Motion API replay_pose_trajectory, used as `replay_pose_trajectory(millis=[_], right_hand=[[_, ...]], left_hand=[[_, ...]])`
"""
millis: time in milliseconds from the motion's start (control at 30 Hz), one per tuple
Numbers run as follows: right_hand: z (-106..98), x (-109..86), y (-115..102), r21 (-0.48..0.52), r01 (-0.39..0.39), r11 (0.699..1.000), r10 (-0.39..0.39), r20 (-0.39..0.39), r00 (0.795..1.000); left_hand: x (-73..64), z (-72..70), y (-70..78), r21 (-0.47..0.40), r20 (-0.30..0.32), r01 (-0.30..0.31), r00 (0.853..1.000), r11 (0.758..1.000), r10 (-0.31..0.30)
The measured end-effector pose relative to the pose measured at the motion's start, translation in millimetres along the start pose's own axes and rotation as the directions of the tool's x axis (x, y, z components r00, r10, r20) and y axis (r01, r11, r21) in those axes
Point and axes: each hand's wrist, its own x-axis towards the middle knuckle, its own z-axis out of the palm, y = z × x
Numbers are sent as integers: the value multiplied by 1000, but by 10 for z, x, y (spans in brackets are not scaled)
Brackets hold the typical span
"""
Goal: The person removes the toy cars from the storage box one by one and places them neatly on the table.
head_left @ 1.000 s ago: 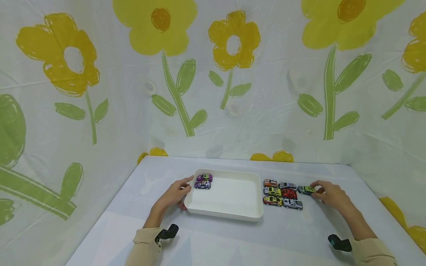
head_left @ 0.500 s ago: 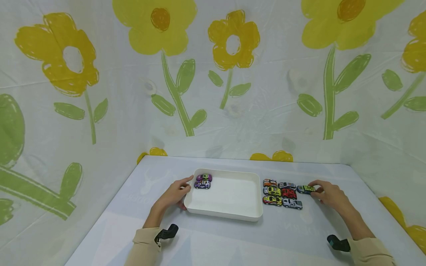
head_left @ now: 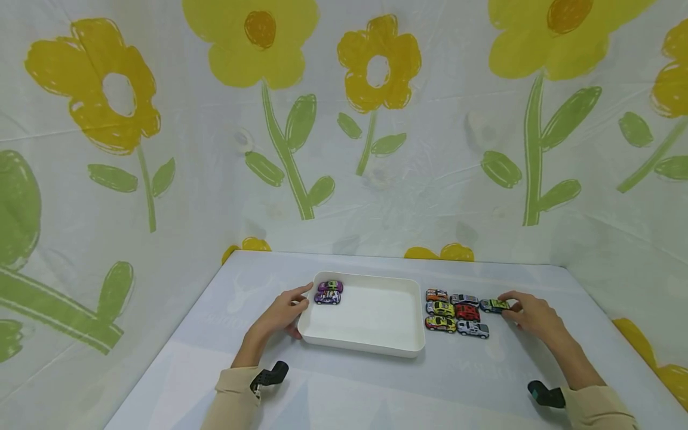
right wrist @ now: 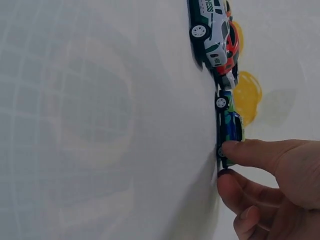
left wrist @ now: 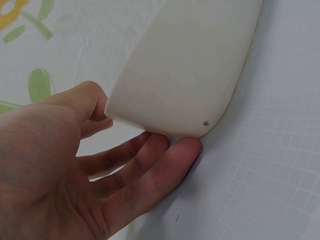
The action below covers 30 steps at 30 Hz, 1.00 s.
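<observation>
A white tray [head_left: 365,344] lies on the table. Two purple toy cars [head_left: 328,297] sit side by side in its far left corner. My left hand [head_left: 282,312] rests against the outside of the tray's left end; in the left wrist view its fingers [left wrist: 172,165] touch the wall [left wrist: 180,65] without curling round it. Right of the tray, my right hand [head_left: 537,316] pinches the rear of a green and blue toy car [head_left: 491,306] between thumb and fingers. In the right wrist view this toy car [right wrist: 230,120] has its wheels at the table surface.
Several toy cars stand in two close columns beside the tray, including a red one [head_left: 466,313], a white one [head_left: 473,329] and a yellow one [head_left: 439,309]. A flowered cloth [head_left: 430,197] hangs behind the table [head_left: 376,394].
The green and blue toy car has shifted very slightly left, towards the other cars, with my right hand on it. My left hand and the tray stay in place.
</observation>
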Motion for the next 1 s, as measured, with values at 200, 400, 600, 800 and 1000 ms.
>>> replay_pose_trajectory(millis=[200,400,600,800,1000], right_hand=[[-43,-19,-73,-47,2,999,-2,17,1000],[-100,-15,-213,-100,0,995,0,-3,1000],[-136,-3,-375,-131,46,990,-51,-42,998],[-126,37,-583,-126,89,988,-97,-57,994],[-66,103,-909,-113,101,988,-110,-78,991]], left_hand=[[19,-1,-30,12,2,-1,1000,1000,1],[21,11,-30,11,-9,2,1000,1000,-2],[27,4,-30,1,-6,-2,1000,1000,2],[17,7,-20,8,-8,-7,1000,1000,7],[13,-6,-21,3,-5,8,1000,1000,-8]])
